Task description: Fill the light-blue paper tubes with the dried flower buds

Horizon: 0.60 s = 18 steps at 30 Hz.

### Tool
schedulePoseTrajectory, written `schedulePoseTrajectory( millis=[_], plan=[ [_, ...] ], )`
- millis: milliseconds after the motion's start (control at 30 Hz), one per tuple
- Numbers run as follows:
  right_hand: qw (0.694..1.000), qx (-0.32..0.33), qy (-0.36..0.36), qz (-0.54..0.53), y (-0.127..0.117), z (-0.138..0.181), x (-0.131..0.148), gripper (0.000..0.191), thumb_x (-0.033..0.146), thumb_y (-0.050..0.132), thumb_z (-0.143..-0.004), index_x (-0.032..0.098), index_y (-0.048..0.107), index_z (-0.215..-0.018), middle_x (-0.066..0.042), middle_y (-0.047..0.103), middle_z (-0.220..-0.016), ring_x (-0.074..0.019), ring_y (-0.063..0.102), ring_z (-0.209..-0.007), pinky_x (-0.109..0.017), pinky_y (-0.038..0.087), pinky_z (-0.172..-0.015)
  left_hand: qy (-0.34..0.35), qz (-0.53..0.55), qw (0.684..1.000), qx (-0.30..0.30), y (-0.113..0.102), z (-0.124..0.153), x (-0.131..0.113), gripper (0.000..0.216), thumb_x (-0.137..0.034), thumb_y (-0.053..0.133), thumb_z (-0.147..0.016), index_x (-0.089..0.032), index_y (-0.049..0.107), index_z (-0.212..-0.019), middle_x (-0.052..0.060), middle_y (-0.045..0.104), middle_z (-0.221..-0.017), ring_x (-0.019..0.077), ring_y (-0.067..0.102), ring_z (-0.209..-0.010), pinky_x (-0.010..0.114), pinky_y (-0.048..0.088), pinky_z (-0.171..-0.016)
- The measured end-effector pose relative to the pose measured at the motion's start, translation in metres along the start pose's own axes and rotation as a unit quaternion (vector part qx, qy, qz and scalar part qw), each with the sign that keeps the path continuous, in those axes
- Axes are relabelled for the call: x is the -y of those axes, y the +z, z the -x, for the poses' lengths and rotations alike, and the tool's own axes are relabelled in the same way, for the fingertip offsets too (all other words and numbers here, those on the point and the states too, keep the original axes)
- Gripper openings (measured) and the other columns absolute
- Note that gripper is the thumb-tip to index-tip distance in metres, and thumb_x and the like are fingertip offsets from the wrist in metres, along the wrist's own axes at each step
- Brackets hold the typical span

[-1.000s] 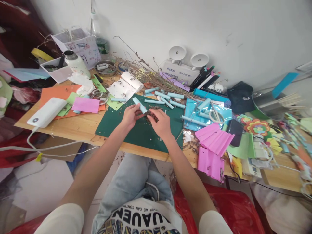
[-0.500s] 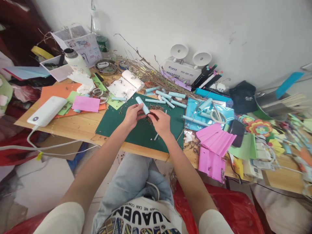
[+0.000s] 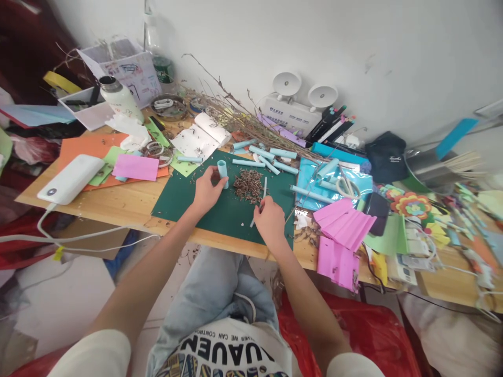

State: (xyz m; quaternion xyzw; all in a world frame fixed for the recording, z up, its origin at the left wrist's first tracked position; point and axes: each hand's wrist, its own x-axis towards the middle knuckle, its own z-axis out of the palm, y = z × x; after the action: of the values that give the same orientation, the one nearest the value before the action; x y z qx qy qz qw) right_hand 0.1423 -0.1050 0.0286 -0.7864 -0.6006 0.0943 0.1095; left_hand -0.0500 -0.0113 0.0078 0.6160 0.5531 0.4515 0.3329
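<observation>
My left hand [image 3: 207, 189] grips a light blue paper tube [image 3: 222, 172] between thumb and fingers. The tube stands upright on the green cutting mat [image 3: 220, 217], its open end facing up. Right of it lies a heap of brown dried bits [image 3: 248, 185], apart from both hands. My right hand [image 3: 270, 217] is over the mat's right part, fingers curled closed around the middle of a thin white strip [image 3: 265, 184]. Both ends of the strip show past the fingers. Several rolled blue paper tubes [image 3: 262, 153] lie along the mat's back edge.
Dry twigs [image 3: 236, 123] lie along the wall behind the mat. Scissors [image 3: 348, 186] rest on a blue packet [image 3: 306, 183] at right, beside pink folded paper [image 3: 346, 222]. Leftward are a white power bank [image 3: 70, 179], coloured paper [image 3: 135, 166] and an uncapped bottle [image 3: 121, 99].
The blue tube, tilted between both hands before, now stands upright in my left hand. My right hand has let go of it and moved right and toward me, onto the white strip.
</observation>
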Motion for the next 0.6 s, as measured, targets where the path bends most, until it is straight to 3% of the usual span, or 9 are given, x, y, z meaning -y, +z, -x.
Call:
schedulePoseTrajectory(
  millis=[167,433,600],
  plan=[
    [0.999,-0.006,0.046,-0.026,-0.008,-0.012,-0.010,0.007,0.019,0.056,-0.084,0.020,0.059,-0.090,-0.005,0.069,-0.076,-0.0218,0.065,-0.073,-0.029,0.039,-0.066,0.021,-0.040,0.999,0.023,0.001,0.006,-0.005,0.024,-0.031,0.064,-0.084,-0.020,0.057,-0.105,0.005,0.071,-0.097,0.0187,0.069,-0.088,0.029,0.055,-0.073],
    [1.000,-0.014,0.009,0.017,-0.016,-0.032,-0.038,0.012,0.018,0.053,-0.085,0.018,0.064,-0.091,-0.007,0.069,-0.079,-0.0227,0.064,-0.075,-0.031,0.042,-0.070,0.052,-0.045,0.997,0.032,0.003,0.010,-0.006,0.027,-0.031,0.061,-0.088,-0.020,0.057,-0.112,0.007,0.071,-0.102,0.0168,0.069,-0.083,0.030,0.057,-0.075],
    [0.993,-0.050,-0.105,-0.024,-0.013,-0.045,-0.041,0.026,0.020,0.052,-0.088,0.014,0.066,-0.110,-0.013,0.068,-0.105,-0.0250,0.062,-0.094,-0.035,0.047,-0.085,0.065,-0.053,0.996,0.043,0.006,0.010,-0.001,0.026,-0.030,0.059,-0.089,-0.020,0.058,-0.113,0.007,0.071,-0.104,0.0180,0.069,-0.087,0.032,0.058,-0.080]
  ],
)
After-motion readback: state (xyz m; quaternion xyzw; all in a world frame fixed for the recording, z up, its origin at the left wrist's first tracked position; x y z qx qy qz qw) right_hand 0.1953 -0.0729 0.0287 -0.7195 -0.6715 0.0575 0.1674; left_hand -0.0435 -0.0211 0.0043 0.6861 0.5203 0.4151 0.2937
